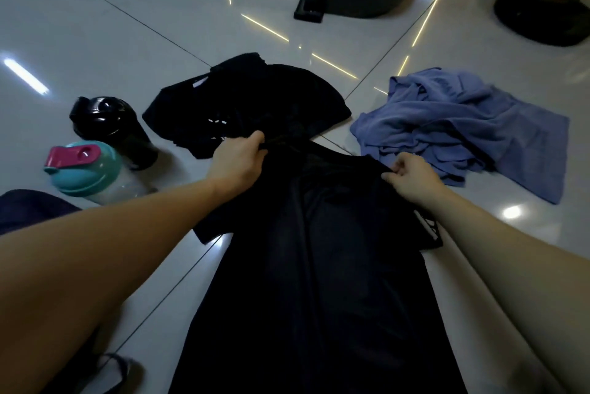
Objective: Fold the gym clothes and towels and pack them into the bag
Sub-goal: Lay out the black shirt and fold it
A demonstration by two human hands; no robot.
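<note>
Glossy pale floor tiles [111, 26] shine with streaked reflections; a dark, rounded bag [539, 1] sits at the upper right. A smooth black shirt [319, 266] lies spread down the middle, its top edge gripped by the curled fingers of the left hand [238, 164] and right hand [412, 176]. A crumpled blue towel [453, 125] lies at centre right.

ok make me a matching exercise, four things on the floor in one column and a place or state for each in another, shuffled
1 black shirt
2 blue towel
3 teal-lidded bottle
4 dark bag

a far off, top right of the view
b gripped by left hand and right hand
c crumpled heap by the right hand
d on the left, beside the black bottle

Pairs: 1-b, 2-c, 3-d, 4-a
</note>
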